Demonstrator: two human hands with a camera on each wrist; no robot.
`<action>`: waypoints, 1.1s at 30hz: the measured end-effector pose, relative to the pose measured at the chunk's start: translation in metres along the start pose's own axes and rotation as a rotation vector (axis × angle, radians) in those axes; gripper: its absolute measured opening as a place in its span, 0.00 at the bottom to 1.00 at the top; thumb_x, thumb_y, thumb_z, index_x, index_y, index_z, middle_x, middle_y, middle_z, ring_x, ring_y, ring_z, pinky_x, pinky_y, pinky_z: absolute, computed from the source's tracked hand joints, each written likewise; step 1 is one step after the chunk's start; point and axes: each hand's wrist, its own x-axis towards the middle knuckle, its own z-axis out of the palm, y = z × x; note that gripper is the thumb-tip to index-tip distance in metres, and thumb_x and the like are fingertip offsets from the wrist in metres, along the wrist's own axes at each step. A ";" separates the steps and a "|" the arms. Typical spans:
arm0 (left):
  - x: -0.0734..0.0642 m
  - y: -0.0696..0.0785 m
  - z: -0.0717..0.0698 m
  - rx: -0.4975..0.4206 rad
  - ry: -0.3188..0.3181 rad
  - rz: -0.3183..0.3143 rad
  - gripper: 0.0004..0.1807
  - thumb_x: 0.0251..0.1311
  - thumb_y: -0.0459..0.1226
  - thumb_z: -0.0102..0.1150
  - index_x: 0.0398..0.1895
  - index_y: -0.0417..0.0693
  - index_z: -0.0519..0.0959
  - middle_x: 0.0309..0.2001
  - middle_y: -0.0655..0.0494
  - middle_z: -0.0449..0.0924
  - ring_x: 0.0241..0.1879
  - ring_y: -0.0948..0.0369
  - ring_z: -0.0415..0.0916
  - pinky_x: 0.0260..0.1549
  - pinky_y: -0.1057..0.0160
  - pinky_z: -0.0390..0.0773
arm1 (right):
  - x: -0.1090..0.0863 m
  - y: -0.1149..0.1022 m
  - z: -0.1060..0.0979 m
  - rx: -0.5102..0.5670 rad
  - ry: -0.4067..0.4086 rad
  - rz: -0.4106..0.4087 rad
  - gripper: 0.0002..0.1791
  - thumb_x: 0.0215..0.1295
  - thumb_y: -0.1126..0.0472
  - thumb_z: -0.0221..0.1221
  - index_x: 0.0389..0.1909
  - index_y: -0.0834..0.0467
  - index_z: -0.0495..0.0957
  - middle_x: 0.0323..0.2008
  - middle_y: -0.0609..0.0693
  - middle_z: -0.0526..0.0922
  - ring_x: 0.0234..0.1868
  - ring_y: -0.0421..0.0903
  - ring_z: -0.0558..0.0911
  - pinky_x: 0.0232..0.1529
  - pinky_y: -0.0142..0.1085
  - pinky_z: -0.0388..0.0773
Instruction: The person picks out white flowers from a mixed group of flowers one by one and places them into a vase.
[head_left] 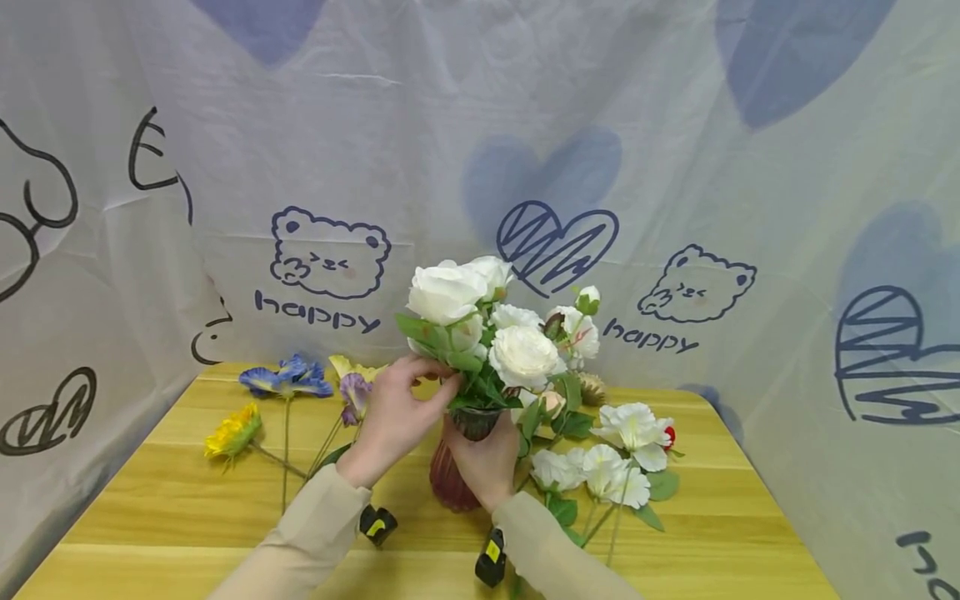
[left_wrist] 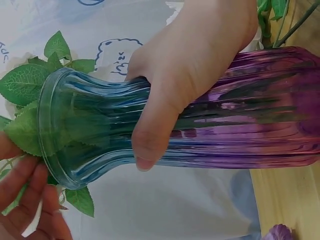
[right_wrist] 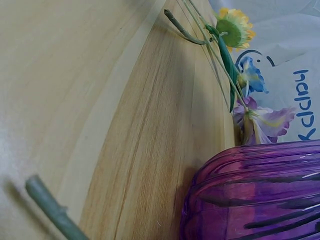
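Note:
A ribbed glass vase (head_left: 452, 479) stands on the table, blue-green at its neck and purple-pink below, with stems inside. My right hand (head_left: 487, 458) grips it just under the rim; in the left wrist view its thumb (left_wrist: 152, 130) lies across the glass. Several white flowers (head_left: 525, 357) with green leaves rise from the vase. At the left side of this bunch, my left hand (head_left: 405, 408) pinches a green leaf (left_wrist: 26, 131) by the rim, thumb and fingertips close together. In the right wrist view only the vase's lower part (right_wrist: 250, 195) shows, and the right hand is hidden.
Left of the vase lie a yellow flower (head_left: 234, 432), a blue flower (head_left: 288, 379) and a purple flower (head_left: 355, 394). More white flowers (head_left: 603, 471) lie on the right, beside a small red bloom (head_left: 670, 436). Printed cloth (head_left: 442, 167) hangs behind the wooden table (head_left: 712, 533).

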 end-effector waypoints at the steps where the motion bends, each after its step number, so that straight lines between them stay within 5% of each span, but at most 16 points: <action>1: 0.000 0.000 0.000 -0.008 0.017 0.013 0.04 0.60 0.38 0.69 0.34 0.47 0.88 0.38 0.52 0.88 0.40 0.56 0.84 0.42 0.53 0.84 | 0.000 0.000 0.000 -0.005 0.002 -0.001 0.36 0.54 0.52 0.71 0.64 0.56 0.72 0.51 0.53 0.87 0.50 0.47 0.87 0.50 0.46 0.85; 8: 0.001 -0.001 0.001 -0.003 0.047 0.051 0.03 0.59 0.35 0.69 0.33 0.45 0.88 0.35 0.51 0.88 0.37 0.55 0.84 0.39 0.49 0.84 | 0.000 -0.001 0.001 -0.028 0.003 0.015 0.35 0.53 0.52 0.71 0.61 0.58 0.73 0.48 0.54 0.87 0.48 0.47 0.87 0.48 0.45 0.86; 15: 0.002 -0.006 0.001 -0.006 -0.044 -0.075 0.05 0.60 0.37 0.68 0.34 0.44 0.88 0.45 0.47 0.87 0.49 0.48 0.81 0.54 0.44 0.78 | -0.001 0.001 0.002 -0.034 0.008 0.034 0.33 0.53 0.51 0.71 0.59 0.60 0.74 0.46 0.55 0.87 0.45 0.47 0.87 0.46 0.44 0.86; 20: 0.000 -0.009 -0.001 -0.068 -0.073 -0.125 0.06 0.62 0.38 0.67 0.35 0.46 0.89 0.52 0.49 0.85 0.54 0.48 0.80 0.53 0.42 0.79 | 0.000 0.000 0.002 -0.031 0.000 0.046 0.33 0.53 0.51 0.72 0.58 0.60 0.74 0.45 0.55 0.87 0.45 0.48 0.87 0.45 0.43 0.86; 27: -0.010 -0.014 -0.004 -0.108 -0.022 -0.112 0.06 0.64 0.40 0.67 0.40 0.49 0.88 0.49 0.53 0.85 0.51 0.54 0.82 0.48 0.52 0.80 | 0.000 0.000 0.001 -0.019 -0.013 0.068 0.33 0.54 0.51 0.71 0.59 0.59 0.73 0.47 0.55 0.86 0.45 0.48 0.87 0.46 0.44 0.85; 33: -0.023 -0.020 -0.006 -0.105 0.082 -0.073 0.05 0.62 0.36 0.68 0.41 0.49 0.86 0.45 0.54 0.86 0.46 0.56 0.81 0.42 0.61 0.81 | -0.001 -0.001 0.001 -0.027 -0.002 0.077 0.33 0.53 0.51 0.72 0.58 0.60 0.74 0.47 0.55 0.87 0.46 0.49 0.87 0.46 0.46 0.86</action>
